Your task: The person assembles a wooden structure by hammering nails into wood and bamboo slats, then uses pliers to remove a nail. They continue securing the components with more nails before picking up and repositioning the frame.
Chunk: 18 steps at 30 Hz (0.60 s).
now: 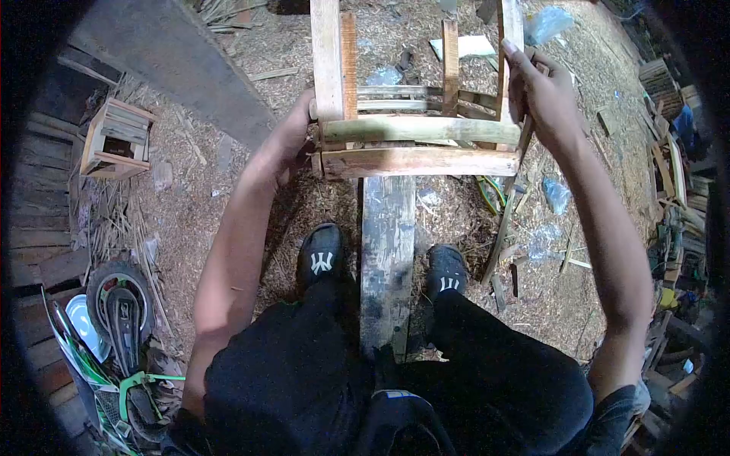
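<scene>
Fingers (515,61) of the right hand (544,95) are curled round a far upright of the wooden frame (414,161), and the left hand (293,133) clamps its near left corner, fingers mostly hidden behind the post. The frame sits at the far end of the plank (388,251): pale squared posts, greenish bamboo rails, a rough board across the front. Sawdust and shavings cover the ground (228,197) on both sides of the plank. One frame, one plank, two shoes (321,254) straddling it, one small crate (114,139) well off to its left.
</scene>
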Each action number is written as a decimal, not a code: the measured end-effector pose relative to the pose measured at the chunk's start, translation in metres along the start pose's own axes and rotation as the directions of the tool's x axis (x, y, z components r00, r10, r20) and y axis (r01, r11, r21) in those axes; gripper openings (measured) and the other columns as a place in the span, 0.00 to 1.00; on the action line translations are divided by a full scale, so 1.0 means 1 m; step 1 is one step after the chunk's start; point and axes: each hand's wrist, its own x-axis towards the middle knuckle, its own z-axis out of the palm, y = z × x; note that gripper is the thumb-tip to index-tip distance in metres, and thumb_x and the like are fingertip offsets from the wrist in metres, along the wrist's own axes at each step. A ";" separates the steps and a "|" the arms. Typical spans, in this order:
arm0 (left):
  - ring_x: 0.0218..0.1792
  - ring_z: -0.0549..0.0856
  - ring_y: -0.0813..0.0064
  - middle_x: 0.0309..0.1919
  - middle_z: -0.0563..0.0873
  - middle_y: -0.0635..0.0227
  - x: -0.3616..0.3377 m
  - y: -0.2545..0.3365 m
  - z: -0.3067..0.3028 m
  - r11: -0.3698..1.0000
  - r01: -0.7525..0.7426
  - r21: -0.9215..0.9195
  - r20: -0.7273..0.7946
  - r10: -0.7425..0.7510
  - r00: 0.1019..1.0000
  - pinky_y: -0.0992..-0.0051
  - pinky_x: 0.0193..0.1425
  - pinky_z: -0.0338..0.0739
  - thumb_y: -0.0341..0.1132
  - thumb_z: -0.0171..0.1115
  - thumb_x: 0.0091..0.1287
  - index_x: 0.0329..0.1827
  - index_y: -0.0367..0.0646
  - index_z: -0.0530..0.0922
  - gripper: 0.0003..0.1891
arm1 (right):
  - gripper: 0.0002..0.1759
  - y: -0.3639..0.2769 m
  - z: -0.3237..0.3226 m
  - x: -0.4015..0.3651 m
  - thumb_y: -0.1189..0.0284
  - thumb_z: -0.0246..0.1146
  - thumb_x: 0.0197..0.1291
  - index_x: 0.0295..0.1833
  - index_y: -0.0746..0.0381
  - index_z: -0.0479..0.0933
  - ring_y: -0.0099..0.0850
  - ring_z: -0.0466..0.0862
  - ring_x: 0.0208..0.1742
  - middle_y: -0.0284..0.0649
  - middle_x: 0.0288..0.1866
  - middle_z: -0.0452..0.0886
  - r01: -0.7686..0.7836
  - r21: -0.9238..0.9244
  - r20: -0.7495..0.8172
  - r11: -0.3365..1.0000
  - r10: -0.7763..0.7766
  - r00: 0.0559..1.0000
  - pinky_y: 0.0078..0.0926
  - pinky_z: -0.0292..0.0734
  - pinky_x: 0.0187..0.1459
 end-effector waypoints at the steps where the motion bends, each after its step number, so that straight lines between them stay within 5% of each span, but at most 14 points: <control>1: 0.62 0.82 0.63 0.63 0.80 0.53 0.000 0.002 -0.004 0.999 0.034 0.008 -0.017 -0.034 0.999 0.62 0.65 0.81 0.56 0.39 0.81 0.74 0.40 0.66 0.31 | 0.22 -0.010 -0.004 0.002 0.57 0.67 0.71 0.29 0.63 0.76 0.21 0.73 0.14 0.33 0.17 0.75 -0.006 -0.052 0.044 0.999 0.008 0.999 0.23 0.63 0.16; 5: 0.60 0.83 0.64 0.60 0.82 0.55 -0.008 0.002 -0.006 0.996 0.093 -0.008 0.043 -0.093 0.995 0.58 0.65 0.81 0.58 0.39 0.81 0.72 0.41 0.68 0.31 | 0.24 -0.016 -0.005 0.019 0.56 0.66 0.72 0.28 0.62 0.76 0.22 0.72 0.14 0.34 0.17 0.75 -0.108 -0.212 0.088 0.971 0.129 0.988 0.25 0.63 0.17; 6: 0.56 0.86 0.64 0.57 0.83 0.54 -0.009 -0.004 -0.007 0.996 0.070 0.064 0.088 -0.075 0.993 0.60 0.57 0.86 0.62 0.33 0.81 0.72 0.41 0.68 0.35 | 0.26 -0.008 -0.008 0.023 0.54 0.67 0.72 0.27 0.63 0.76 0.23 0.72 0.15 0.34 0.17 0.75 -0.135 -0.246 0.143 0.960 0.174 0.974 0.26 0.63 0.18; 7: 0.49 0.89 0.64 0.54 0.85 0.53 -0.015 -0.003 -0.006 0.967 0.254 0.037 0.179 -0.256 0.950 0.61 0.46 0.90 0.64 0.29 0.80 0.71 0.40 0.69 0.37 | 0.27 -0.005 -0.004 0.017 0.52 0.68 0.70 0.26 0.63 0.77 0.23 0.72 0.16 0.33 0.18 0.75 -0.159 -0.319 0.097 0.934 0.199 0.975 0.26 0.63 0.18; 9: 0.44 0.90 0.64 0.55 0.85 0.52 -0.026 -0.011 0.004 0.975 0.218 0.038 0.183 -0.221 0.958 0.63 0.35 0.90 0.65 0.29 0.80 0.73 0.39 0.68 0.39 | 0.27 0.035 -0.005 0.023 0.52 0.69 0.68 0.27 0.63 0.77 0.22 0.71 0.16 0.33 0.19 0.74 -0.188 -0.391 0.100 0.901 0.245 0.964 0.27 0.62 0.19; 11: 0.50 0.88 0.64 0.60 0.83 0.53 -0.044 0.008 0.003 0.946 0.279 0.168 0.218 -0.311 0.925 0.58 0.46 0.89 0.68 0.31 0.79 0.76 0.39 0.66 0.41 | 0.26 0.032 0.005 0.016 0.53 0.70 0.68 0.27 0.63 0.77 0.22 0.70 0.16 0.32 0.19 0.74 -0.172 -0.280 0.073 0.945 0.199 0.977 0.27 0.62 0.19; 12: 0.58 0.85 0.63 0.65 0.81 0.55 -0.002 -0.047 -0.014 0.980 0.124 0.158 0.220 -0.157 0.963 0.54 0.61 0.82 0.69 0.31 0.79 0.78 0.40 0.65 0.43 | 0.26 0.031 0.005 0.017 0.52 0.70 0.68 0.27 0.63 0.77 0.22 0.70 0.16 0.32 0.18 0.74 -0.181 -0.296 0.061 0.938 0.208 0.976 0.27 0.62 0.18; 13: 0.58 0.85 0.63 0.65 0.81 0.55 0.004 -0.050 -0.021 0.978 0.138 0.158 0.211 -0.170 0.963 0.54 0.61 0.82 0.69 0.31 0.79 0.78 0.40 0.65 0.43 | 0.26 0.030 0.007 0.013 0.52 0.70 0.69 0.27 0.63 0.76 0.21 0.69 0.15 0.31 0.18 0.73 -0.136 -0.281 0.077 0.950 0.164 0.983 0.26 0.60 0.18; 15: 0.64 0.82 0.64 0.69 0.79 0.55 0.004 -0.045 -0.026 0.878 -0.161 0.451 0.150 0.104 0.983 0.58 0.71 0.73 0.67 0.29 0.80 0.80 0.43 0.64 0.41 | 0.26 0.028 0.008 0.013 0.53 0.69 0.69 0.28 0.63 0.75 0.20 0.68 0.15 0.30 0.17 0.72 -0.156 -0.283 0.070 0.946 0.183 0.981 0.25 0.59 0.18; 16: 0.63 0.83 0.61 0.67 0.80 0.52 -0.025 -0.002 -0.012 0.928 0.021 0.372 0.051 -0.044 0.998 0.62 0.70 0.74 0.64 0.28 0.81 0.80 0.39 0.62 0.40 | 0.24 0.023 0.008 0.012 0.53 0.69 0.70 0.30 0.62 0.76 0.18 0.67 0.15 0.29 0.17 0.71 -0.182 -0.267 0.088 0.946 0.212 0.973 0.24 0.58 0.17; 17: 0.63 0.83 0.61 0.67 0.80 0.52 -0.020 0.003 -0.011 0.930 0.028 0.367 0.044 -0.047 0.998 0.62 0.70 0.74 0.64 0.28 0.81 0.80 0.39 0.62 0.40 | 0.24 0.023 0.010 0.014 0.53 0.69 0.70 0.30 0.62 0.76 0.18 0.67 0.15 0.29 0.17 0.71 -0.182 -0.269 0.097 0.946 0.214 0.972 0.24 0.58 0.17; 18: 0.62 0.83 0.60 0.65 0.83 0.51 -0.014 0.009 -0.011 0.997 0.009 0.080 0.114 -0.018 0.993 0.61 0.70 0.74 0.62 0.28 0.82 0.79 0.36 0.61 0.39 | 0.24 0.025 0.011 0.016 0.54 0.69 0.70 0.30 0.62 0.76 0.18 0.68 0.16 0.28 0.18 0.72 -0.162 -0.289 0.097 0.943 0.198 0.975 0.23 0.58 0.18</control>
